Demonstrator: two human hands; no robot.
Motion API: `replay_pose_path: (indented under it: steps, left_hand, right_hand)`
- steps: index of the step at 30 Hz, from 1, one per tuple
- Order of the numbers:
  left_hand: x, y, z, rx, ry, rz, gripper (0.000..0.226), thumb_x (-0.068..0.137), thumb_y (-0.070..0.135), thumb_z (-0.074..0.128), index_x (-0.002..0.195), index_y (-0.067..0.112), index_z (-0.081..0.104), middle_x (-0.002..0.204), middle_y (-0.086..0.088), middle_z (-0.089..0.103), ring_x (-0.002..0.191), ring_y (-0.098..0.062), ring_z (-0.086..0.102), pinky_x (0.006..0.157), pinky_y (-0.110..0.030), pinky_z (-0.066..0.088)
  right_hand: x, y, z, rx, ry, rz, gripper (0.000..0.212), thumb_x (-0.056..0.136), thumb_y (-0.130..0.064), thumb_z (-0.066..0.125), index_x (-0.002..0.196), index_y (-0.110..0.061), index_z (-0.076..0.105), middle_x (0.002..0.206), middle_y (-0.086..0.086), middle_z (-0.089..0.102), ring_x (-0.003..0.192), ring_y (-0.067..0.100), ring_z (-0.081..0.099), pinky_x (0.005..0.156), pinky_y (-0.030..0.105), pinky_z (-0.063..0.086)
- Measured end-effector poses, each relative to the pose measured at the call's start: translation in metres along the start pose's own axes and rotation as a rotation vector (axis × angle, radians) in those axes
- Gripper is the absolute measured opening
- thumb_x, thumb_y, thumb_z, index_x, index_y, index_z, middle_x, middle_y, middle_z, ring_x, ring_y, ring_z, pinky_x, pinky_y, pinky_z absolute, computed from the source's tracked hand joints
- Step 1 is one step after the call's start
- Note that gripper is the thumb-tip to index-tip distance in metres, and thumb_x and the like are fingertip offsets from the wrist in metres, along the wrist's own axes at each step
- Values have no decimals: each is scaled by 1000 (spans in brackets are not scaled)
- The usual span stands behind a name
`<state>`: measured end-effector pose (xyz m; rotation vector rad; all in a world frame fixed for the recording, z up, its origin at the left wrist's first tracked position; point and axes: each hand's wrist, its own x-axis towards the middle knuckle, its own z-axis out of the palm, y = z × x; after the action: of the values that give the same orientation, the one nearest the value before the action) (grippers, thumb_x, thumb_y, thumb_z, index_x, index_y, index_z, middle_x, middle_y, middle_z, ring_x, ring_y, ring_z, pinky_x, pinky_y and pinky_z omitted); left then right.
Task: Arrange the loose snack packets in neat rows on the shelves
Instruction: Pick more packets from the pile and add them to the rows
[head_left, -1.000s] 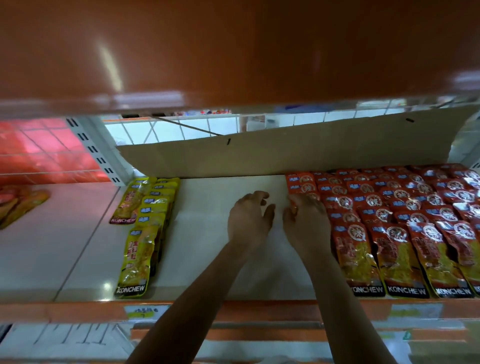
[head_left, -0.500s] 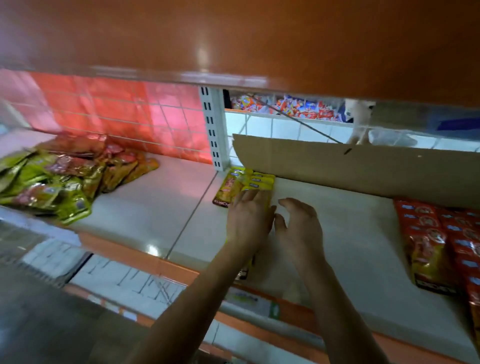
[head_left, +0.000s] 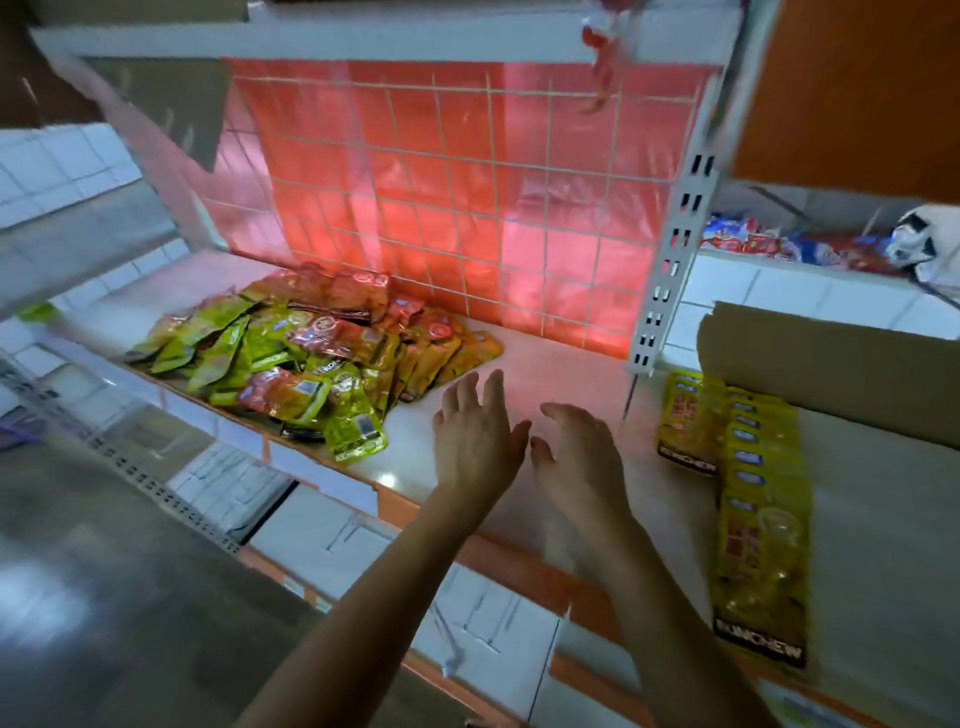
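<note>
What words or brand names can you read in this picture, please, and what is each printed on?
"KONCHEW": black band at the foot of the front yellow packet in the long row.
"KONCHEW": same band on the short row's front packet, fainter.
The loose pile and the far packets carry print too blurred to read.

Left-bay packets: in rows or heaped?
Heaped. The loose packets overlap at mixed angles, green and red jumbled together, with no rows visible.

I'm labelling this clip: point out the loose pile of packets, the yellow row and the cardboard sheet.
loose pile of packets (head_left: 311, 364): head view, middle of the heap.
yellow row (head_left: 759, 519): head view, a packet midway along.
cardboard sheet (head_left: 831, 364): head view, flat face.
</note>
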<state>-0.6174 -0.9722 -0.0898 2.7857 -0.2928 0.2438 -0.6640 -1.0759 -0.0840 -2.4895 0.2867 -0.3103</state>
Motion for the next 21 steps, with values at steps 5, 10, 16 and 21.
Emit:
replay_pose_path:
  steps: [5, 10, 16, 21]
  left_hand:
    - [10, -59, -11, 66, -5, -41, 66, 88, 46, 58, 142, 17, 33, 142, -9, 37, 131, -31, 33, 100, -41, 37]
    - [19, -106, -25, 95, 45, -97, 49, 89, 36, 58, 132, 17, 44, 135, -9, 44, 124, -30, 38, 90, -37, 42]
    - [23, -141, -27, 228, 33, -192, 57, 90, 56, 51, 125, 11, 46, 122, -10, 48, 117, -29, 42, 89, -36, 42]
    - [26, -146, -26, 210, 38, -260, 72, 82, 68, 52, 125, 11, 44, 122, -10, 43, 113, -30, 42, 84, -37, 45]
  right_hand:
    - [15, -46, 42, -34, -70, -40, 35, 89, -18, 58, 124, -13, 58, 129, 7, 59, 117, 28, 51, 97, 32, 39]
    - [29, -82, 77, 36, -131, -40, 38, 89, -16, 58, 128, -15, 57, 127, 6, 59, 116, 27, 52, 97, 32, 40]
    - [58, -112, 102, 83, -70, 60, 27, 91, -19, 56, 117, -13, 61, 114, 9, 65, 107, 30, 59, 80, 30, 42]
    - [86, -116, 111, -10, -66, 218, 40, 92, -29, 54, 124, -6, 46, 119, 19, 59, 111, 38, 56, 84, 41, 46]
